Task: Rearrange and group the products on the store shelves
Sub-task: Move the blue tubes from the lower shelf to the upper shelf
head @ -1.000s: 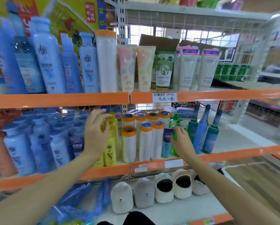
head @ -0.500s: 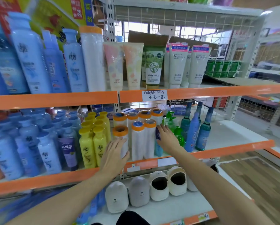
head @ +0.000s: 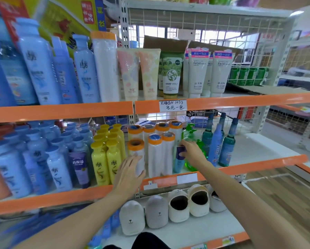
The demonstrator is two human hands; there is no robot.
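step: right hand pinches blue tube | left hand flat-fingered against white roll | next: lift tube clear

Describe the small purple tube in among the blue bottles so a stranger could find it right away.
Look at the middle shelf with the orange front edge. On its left half, blue bottles meet yellow bottles. The purple tube stands at the front between them: the only flat, dark purple one.
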